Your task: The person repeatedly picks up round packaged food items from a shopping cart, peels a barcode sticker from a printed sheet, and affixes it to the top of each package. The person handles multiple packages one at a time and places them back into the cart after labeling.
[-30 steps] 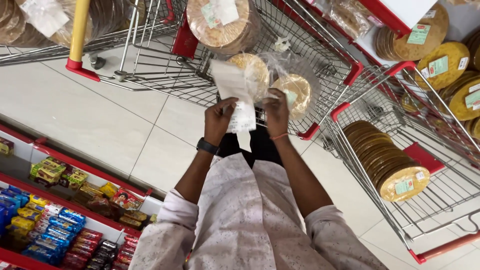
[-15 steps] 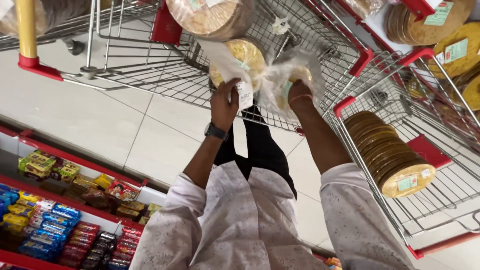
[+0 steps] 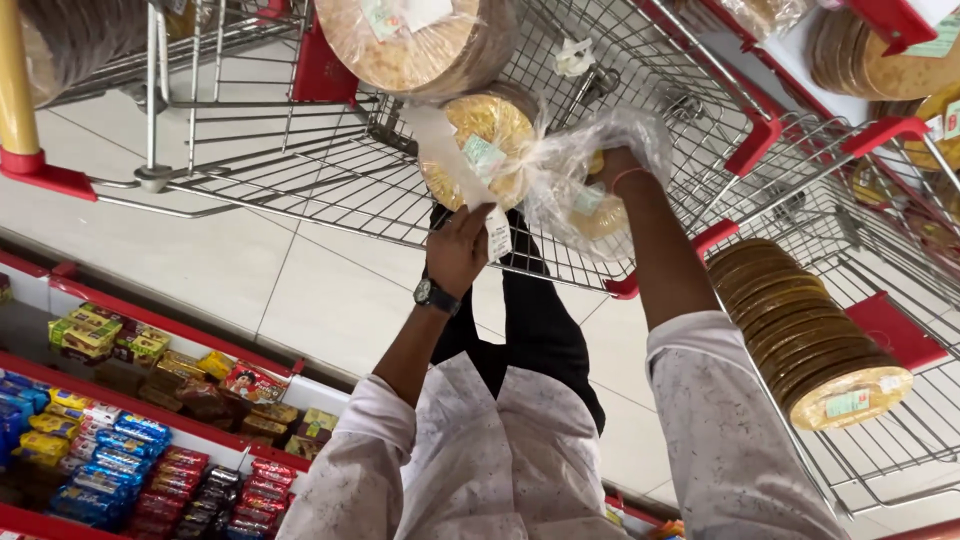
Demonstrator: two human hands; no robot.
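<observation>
- Trolley [image 3: 640, 285], wire with red corners, stands over the tiled floor; both hands work above its near rim. Rim is narrow, so a pack let go there would likely slide off to the floor.
- Second trolley [image 3: 900, 330] to the right carries a row of round flatbread packs [image 3: 800, 335]; well apart, low risk.
- Clear plastic bag [image 3: 590, 175] with a round yellow flatbread pack inside is up at the near rim; right hand [image 3: 615, 165] is closed around its gathered top. Film looks thin: could tear or snag on the wire.
- Another flatbread pack [image 3: 480, 150] sits just beside the bag; cannot tell who holds it.
- Left hand [image 3: 460, 245] pinches a white label strip [image 3: 470, 185]; it may stick to the bag or rip.
</observation>
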